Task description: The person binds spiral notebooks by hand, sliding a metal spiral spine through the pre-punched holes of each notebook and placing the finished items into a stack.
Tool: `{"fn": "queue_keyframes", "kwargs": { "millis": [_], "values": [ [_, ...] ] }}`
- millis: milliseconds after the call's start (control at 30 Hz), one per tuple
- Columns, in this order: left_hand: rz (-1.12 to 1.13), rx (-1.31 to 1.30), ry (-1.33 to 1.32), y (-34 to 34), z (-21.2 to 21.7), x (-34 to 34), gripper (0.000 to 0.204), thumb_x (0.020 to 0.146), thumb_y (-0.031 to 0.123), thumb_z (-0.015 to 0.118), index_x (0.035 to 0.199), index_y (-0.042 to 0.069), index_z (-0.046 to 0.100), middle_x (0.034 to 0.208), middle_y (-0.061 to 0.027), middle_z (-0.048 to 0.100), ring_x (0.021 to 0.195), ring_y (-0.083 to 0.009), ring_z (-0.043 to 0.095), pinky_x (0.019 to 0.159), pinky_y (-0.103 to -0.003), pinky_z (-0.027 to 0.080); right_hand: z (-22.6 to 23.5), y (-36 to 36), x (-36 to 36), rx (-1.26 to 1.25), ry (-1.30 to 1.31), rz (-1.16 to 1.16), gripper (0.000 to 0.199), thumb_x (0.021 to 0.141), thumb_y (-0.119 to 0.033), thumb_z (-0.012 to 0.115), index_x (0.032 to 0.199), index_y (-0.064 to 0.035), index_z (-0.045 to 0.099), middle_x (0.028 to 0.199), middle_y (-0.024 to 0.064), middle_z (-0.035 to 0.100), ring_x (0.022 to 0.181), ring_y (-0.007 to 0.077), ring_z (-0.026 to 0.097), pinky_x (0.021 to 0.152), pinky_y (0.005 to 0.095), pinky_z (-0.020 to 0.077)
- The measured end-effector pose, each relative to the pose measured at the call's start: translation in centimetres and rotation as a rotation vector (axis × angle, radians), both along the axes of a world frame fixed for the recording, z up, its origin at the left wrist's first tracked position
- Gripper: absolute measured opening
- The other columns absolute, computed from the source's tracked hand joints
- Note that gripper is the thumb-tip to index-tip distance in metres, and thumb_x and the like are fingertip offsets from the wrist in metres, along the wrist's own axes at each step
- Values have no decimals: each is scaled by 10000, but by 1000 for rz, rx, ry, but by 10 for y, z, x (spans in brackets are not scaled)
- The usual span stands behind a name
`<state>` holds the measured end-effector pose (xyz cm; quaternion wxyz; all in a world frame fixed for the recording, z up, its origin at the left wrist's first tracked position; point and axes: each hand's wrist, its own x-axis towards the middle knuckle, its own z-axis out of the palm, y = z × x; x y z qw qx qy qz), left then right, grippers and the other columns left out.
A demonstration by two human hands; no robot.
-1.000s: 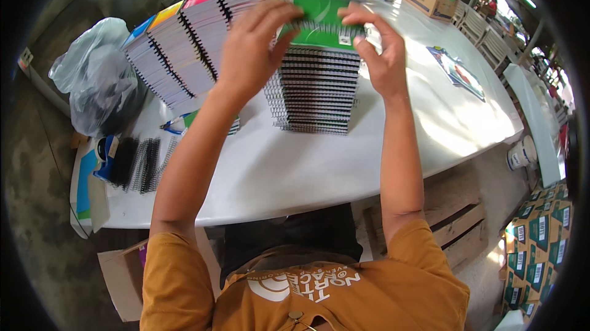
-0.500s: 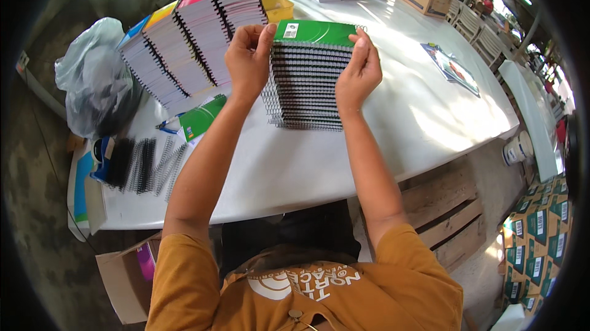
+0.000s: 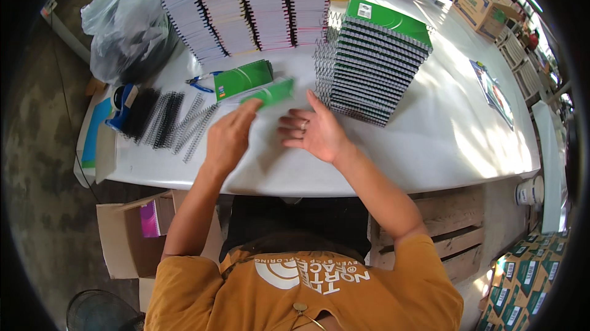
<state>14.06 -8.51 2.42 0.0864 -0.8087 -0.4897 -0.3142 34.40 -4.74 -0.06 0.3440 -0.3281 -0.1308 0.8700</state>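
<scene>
- Shirt [image 3: 252, 300]: mustard-brown, sleeves [image 3: 424, 276] short, ending near the elbows.
- Chest print [image 3: 307, 274]: white lettering beside curved bands.
- Neckline: small round metallic disc [image 3: 300, 307], thin cord [image 3: 318, 323].
- Lower garment [image 3: 295, 223]: black.
- Right hand [image 3: 324, 136]: one narrow, shiny ring [image 3: 303, 126].

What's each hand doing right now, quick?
Left hand: closed on a green notebook, blurred.
Right hand: open, fingers spread, holding nothing.

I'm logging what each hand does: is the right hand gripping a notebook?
No: the right hand is open with nothing in it, and the stack of spiral-bound notebooks stands beyond it.
</scene>
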Motion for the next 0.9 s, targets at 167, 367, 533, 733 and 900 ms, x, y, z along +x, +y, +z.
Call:
{"fn": "queue_keyframes", "kwargs": {
  "millis": [167, 367, 533, 733, 900],
  "values": [
    [-26, 110, 152, -21, 3, -2, 300, 801, 73, 589, 1100, 94, 587, 1100, -42, 628, 1011, -195, 602, 844, -349, 463, 9, 23, -3, 320, 250, 103, 436, 929, -379, 449, 1144, -4, 504, 1092, 149, 574, 1020, 288, 574, 914, 502, 455],
    [55, 45, -88, -32, 3, -5, 501, 828, 164, 597, 1298, 98, 438, 1354, -119, 416, 1284, -251, 347, 1041, -386, 256, 9, 31, -11, 738, -1, -90, 268, 851, -90, 610, 1091, -12, 521, 942, 61, 614, 868, 108, 595, 763, 245, 503],
    [-66, -506, -1152, -25, -23, -5, 662, 749, -14, 505, 1359, 4, 247, 1284, -172, 383, 1181, -234, 389, 954, -326, 357, -38, 29, -12, 1151, -350, 16, 302, 788, -47, 675, 1047, -27, 521, 925, 1, 564, 827, 84, 533, 771, 224, 446],
    [45, -398, -1289, -17, -39, 10, 531, 755, -71, 526, 1253, 2, 357, 1067, -77, 470, 1013, -146, 466, 859, -259, 407, -47, 26, -16, 1108, -472, 134, 368, 769, -79, 716, 1047, -46, 476, 922, 14, 567, 860, 76, 513, 779, 246, 434],
    [34, -515, -1303, -16, -48, 12, 410, 802, -65, 528, 1188, 11, 415, 1029, -54, 476, 938, -108, 479, 819, -227, 412, -35, 24, -19, 1221, -438, -85, 298, 747, -88, 736, 947, -26, 524, 863, -4, 577, 838, 64, 515, 783, 253, 436]
  ]
}}
